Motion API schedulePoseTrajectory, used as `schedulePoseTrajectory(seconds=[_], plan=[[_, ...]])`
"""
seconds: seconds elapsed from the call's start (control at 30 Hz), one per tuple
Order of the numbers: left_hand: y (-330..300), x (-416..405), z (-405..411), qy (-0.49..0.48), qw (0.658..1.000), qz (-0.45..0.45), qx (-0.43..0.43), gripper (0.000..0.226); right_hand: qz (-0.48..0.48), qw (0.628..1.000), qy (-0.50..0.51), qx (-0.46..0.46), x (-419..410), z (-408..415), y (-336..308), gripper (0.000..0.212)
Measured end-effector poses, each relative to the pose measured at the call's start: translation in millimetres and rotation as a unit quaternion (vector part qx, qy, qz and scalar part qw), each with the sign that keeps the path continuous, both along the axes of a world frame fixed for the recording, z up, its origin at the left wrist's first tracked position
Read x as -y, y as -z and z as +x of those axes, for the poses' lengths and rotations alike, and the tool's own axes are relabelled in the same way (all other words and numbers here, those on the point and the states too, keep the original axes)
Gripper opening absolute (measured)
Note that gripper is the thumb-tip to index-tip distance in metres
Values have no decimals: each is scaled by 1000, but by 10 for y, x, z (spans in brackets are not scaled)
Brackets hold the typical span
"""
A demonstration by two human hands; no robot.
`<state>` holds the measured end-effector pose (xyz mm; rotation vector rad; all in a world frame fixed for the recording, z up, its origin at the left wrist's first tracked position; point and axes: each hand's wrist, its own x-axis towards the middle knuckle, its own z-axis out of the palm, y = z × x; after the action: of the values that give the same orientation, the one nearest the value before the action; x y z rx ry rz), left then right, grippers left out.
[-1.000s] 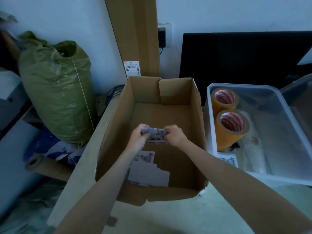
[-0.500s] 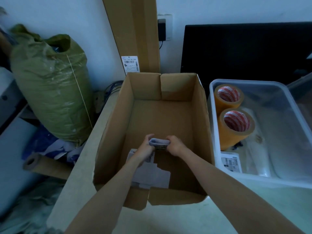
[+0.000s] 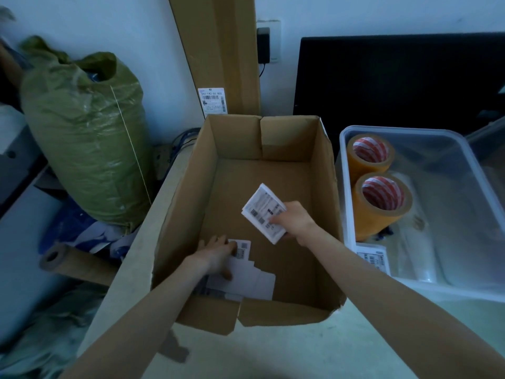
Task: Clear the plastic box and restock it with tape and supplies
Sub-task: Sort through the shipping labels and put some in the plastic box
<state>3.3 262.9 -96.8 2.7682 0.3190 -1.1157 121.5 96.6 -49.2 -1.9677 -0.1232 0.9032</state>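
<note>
Head view: both hands in the cardboard box (image 3: pixel 322 170)
Right hand (image 3: pixel 296 221): fingers pinch a label stack (image 3: pixel 263 213)
Left hand (image 3: pixel 217 254): fingers spread on loose labels (image 3: pixel 254 279)
Risk: a weak pinch may drop the stack

cardboard box (image 3: pixel 322 192) centre | plastic box (image 3: pixel 464 214) at 3 o'clock, two tape rolls (image 3: pixel 381 205) inside | sack (image 3: pixel 84 138) at 10 o'clock

Dim bluish light; pale wall (image 3: pixel 382 12), socket with plugged charger (image 3: pixel 264 43), black monitor (image 3: pixel 396 77) behind pale table (image 3: pixel 287 351).
</note>
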Motion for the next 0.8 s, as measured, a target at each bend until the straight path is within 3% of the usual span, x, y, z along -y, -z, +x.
schedulePoseTrajectory(seconds=[0.2,0.3,0.53,0.63,0.8], plan=[[-30,80,15,136,990,38,20,46,93,993,52,-50,186,-97,-160,20],[-47,50,32,86,995,3,41,37,105,991,54,-64,244,-154,-166,19],[-274,-103,10,-14,995,-41,94,49,91,993,57,-49,284,-183,-142,18],[-268,-121,4,-48,995,-53,75,61,96,992,55,-55,284,-192,-155,21],[-152,-2,-24,-10,998,-65,-2,66,99,992,51,-63,285,-203,-158,21]])
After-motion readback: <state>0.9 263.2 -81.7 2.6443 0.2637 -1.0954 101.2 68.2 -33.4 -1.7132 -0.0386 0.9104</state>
